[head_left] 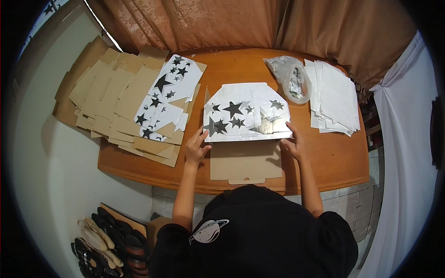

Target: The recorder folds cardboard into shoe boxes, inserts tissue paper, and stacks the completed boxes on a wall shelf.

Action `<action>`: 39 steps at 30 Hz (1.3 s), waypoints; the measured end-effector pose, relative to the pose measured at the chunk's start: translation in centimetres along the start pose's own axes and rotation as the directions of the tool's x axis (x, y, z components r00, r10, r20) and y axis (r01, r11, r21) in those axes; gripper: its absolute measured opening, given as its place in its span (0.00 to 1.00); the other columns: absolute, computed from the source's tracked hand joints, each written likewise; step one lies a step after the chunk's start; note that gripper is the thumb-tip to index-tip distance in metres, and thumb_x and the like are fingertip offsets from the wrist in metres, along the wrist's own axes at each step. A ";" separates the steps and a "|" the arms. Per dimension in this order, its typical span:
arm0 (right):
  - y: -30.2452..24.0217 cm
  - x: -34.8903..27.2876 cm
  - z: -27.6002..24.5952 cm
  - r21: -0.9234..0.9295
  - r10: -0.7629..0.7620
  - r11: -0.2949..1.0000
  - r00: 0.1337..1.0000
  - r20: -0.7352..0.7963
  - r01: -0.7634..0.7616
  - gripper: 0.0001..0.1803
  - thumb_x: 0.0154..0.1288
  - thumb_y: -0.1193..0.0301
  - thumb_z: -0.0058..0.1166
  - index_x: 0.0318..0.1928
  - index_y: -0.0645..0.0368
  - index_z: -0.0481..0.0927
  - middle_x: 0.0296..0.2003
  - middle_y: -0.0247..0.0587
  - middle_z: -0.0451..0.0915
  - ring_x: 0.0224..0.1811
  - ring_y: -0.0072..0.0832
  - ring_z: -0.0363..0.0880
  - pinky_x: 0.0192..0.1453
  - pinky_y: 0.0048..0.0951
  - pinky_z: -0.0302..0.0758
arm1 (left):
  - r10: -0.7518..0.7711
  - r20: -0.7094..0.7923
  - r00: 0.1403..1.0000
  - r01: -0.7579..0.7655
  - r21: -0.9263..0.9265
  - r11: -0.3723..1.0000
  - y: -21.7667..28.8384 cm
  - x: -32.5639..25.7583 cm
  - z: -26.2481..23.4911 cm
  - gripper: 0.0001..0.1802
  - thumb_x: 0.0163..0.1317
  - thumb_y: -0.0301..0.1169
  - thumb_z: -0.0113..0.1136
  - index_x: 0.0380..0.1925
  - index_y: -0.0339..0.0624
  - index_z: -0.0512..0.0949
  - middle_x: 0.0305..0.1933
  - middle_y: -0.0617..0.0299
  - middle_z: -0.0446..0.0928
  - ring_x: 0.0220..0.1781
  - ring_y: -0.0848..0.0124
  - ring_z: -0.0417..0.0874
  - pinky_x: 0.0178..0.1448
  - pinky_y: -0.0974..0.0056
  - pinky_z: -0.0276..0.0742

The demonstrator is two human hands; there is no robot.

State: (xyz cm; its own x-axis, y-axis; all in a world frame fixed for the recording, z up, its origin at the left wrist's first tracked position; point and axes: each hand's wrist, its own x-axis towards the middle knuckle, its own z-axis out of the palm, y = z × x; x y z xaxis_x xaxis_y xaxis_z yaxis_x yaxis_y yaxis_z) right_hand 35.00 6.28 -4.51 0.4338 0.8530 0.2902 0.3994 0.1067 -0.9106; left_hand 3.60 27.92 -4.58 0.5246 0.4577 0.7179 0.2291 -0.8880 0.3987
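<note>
At 12 o'clock, the left hand [197, 147] and right hand [295, 143] pinch the star-printed box [245, 113] by its opposite near corners, seemingly for even support; flattened cardboard [132, 88] at 10 o'clock and white sheets [336, 92] toward 2 apparently leave the middle free.

The star-printed box [248, 116] hides its inside; the black shirt [278, 231] covers part of the near edge of the table [236, 69].
</note>
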 end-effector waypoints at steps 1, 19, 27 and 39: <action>0.7 0.0 -0.1 -0.001 0.002 1.000 1.000 -0.003 -0.002 0.27 0.59 0.73 0.53 0.60 0.54 0.64 0.58 0.45 0.66 0.60 0.37 0.65 0.56 0.34 0.70 | 0.001 0.002 1.000 -0.001 -0.003 1.000 0.0 0.1 0.1 0.24 0.52 0.47 0.61 0.42 0.42 0.75 0.51 0.49 0.74 0.46 0.54 0.79 0.43 0.61 0.76; 2.0 2.0 0.9 -0.201 -0.023 0.980 0.990 -0.136 -0.004 0.19 0.62 0.81 0.47 0.53 0.56 0.72 0.46 0.44 0.77 0.44 0.30 0.78 0.47 0.26 0.75 | -0.031 -0.178 0.983 0.056 0.138 0.989 -0.7 0.7 2.2 0.16 0.45 0.25 0.68 0.34 0.40 0.74 0.39 0.50 0.79 0.37 0.57 0.81 0.37 0.63 0.77; -1.1 1.2 2.0 -0.165 -0.181 0.975 0.964 -0.196 0.150 0.23 0.56 0.72 0.58 0.53 0.59 0.70 0.52 0.51 0.68 0.52 0.39 0.71 0.49 0.32 0.73 | -0.075 -0.198 0.977 0.095 0.093 0.991 0.3 0.3 1.7 0.13 0.46 0.22 0.66 0.34 0.38 0.74 0.40 0.49 0.78 0.37 0.55 0.81 0.36 0.64 0.77; -4.3 1.8 7.4 -0.788 -0.266 0.609 0.911 -0.314 -0.094 0.55 0.35 0.35 0.60 0.63 0.50 0.59 0.64 0.60 0.45 0.62 0.53 0.50 0.58 0.56 0.52 | -0.203 -0.196 0.959 0.203 -0.024 0.979 2.9 -1.1 1.9 0.12 0.47 0.20 0.64 0.33 0.37 0.74 0.42 0.48 0.77 0.39 0.54 0.80 0.38 0.63 0.77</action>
State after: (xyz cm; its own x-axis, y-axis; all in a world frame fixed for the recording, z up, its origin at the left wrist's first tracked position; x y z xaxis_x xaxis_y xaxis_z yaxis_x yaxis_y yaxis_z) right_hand 28.06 11.15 -2.28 0.5429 0.5885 0.5991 0.8386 -0.4175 -0.3498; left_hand 5.28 24.76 -5.34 0.2955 0.6284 0.7196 0.3107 -0.7755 0.5496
